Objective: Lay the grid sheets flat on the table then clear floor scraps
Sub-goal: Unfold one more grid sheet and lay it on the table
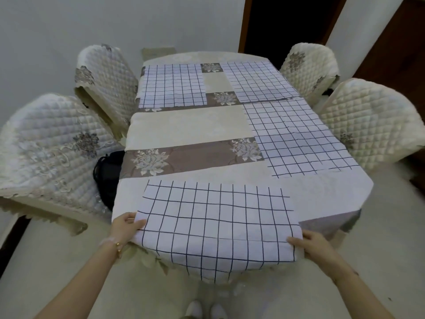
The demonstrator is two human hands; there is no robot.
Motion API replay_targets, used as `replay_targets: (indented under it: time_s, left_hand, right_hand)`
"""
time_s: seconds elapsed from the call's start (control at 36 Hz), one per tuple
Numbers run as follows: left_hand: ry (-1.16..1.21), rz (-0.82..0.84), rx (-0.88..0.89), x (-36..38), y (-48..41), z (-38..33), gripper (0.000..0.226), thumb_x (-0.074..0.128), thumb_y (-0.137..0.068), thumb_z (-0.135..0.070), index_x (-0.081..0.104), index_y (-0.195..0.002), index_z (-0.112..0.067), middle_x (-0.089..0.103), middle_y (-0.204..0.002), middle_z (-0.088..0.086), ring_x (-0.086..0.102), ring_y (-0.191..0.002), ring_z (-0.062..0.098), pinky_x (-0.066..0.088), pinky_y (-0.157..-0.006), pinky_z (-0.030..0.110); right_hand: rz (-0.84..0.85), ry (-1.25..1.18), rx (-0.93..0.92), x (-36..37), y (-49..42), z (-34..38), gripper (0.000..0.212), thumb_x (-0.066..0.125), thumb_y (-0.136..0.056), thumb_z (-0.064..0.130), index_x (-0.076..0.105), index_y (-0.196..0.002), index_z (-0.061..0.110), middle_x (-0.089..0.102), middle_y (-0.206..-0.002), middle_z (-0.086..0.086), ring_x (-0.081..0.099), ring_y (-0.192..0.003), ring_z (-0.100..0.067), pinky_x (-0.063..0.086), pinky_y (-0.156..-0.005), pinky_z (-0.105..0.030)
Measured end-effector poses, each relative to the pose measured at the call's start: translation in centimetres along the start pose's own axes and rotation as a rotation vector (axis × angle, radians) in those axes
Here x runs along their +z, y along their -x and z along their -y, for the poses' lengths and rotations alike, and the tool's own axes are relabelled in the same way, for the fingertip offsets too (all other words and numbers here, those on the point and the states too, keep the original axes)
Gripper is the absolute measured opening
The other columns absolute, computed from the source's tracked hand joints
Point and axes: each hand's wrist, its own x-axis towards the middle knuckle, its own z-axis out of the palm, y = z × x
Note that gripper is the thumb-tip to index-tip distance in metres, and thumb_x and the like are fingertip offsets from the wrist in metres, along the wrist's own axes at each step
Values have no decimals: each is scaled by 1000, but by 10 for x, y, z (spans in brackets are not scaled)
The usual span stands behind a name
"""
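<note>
Pinching the nearest grid sheet (216,222) at opposite edges with left grip (125,227) and right grip (308,245), held it spread, seemingly to settle its overhang onto the worktop (184,125).

Dim, even indoor light, soft overall focus, strong wide-angle bending at edges.

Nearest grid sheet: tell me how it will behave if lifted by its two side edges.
Probably floppy: the nearest grid sheet drapes limply over the near edge of the table. Likely light, since the left hand and right hand hold it by its side edges alone. It would probably sag in the middle.
</note>
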Motion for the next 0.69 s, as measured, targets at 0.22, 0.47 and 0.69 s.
replay_targets:
  time_s: [0.22,0.47,0.69]
  left_hand:
    - [49,185,4,-20,35,22,23,63,-83,5,59,-101,-9,65,-108,17,62,-95,29,50,-85,42]
    - [204,-10,-68,-68,87,69,37,68,-75,11,60,-108,-4,70,-93,17,66,-87,32,52,-81,43]
    - [357,-322,-113,-135,144,135,32,68,-76,8,61,-105,-1,70,-99,18,66,-92,33,51,-79,40]
  right_hand:
    - [-116,-25,-61,22,15,4,7,68,-84,13,71,-84,7,75,-73,-6,68,-69,-21,54,-59,-27]
    - [-32,67,-148,68,14,46,29,67,-83,26,64,-88,-3,67,-86,-25,63,-82,-32,51,-85,-50]
    - [200,221,-207,154,15,81,56,72,-72,40,54,-84,-11,57,-73,-27,56,-66,-27,40,-64,-35]
